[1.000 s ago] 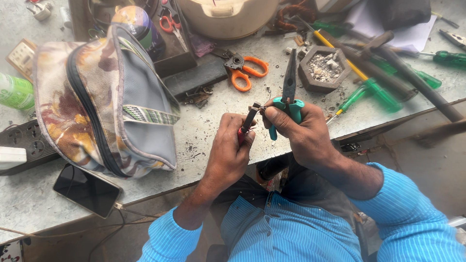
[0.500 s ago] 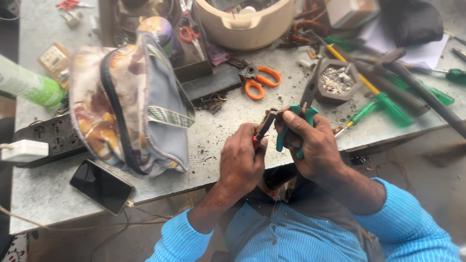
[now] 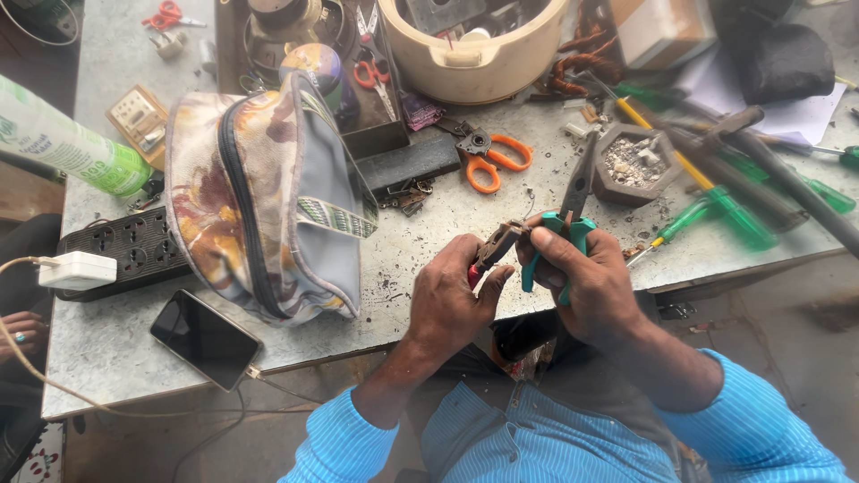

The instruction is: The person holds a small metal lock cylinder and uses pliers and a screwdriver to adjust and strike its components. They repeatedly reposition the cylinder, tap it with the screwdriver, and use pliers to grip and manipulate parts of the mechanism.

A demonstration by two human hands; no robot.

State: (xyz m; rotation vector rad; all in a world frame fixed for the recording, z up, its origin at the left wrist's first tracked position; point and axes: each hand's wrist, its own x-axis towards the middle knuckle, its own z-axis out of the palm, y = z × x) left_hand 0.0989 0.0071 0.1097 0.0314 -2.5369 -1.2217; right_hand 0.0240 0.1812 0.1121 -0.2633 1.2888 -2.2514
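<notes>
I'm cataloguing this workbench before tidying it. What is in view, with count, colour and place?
Pouch: one, floral and grey, bench left-centre.
Phone: one, black, front-left, cable attached.
Power strip: one, black, far left, white charger plugged in.
Bottle: one, green and white, lying far left.
Scissors: one pair, orange handles, centre.
Tub: one, cream, top centre.
Hexagonal dish: one, grey, right.
Screwdrivers: several, green handles, right.
Left hand: holds red-handled pliers.
Right hand: holds teal-handled pliers.
</notes>
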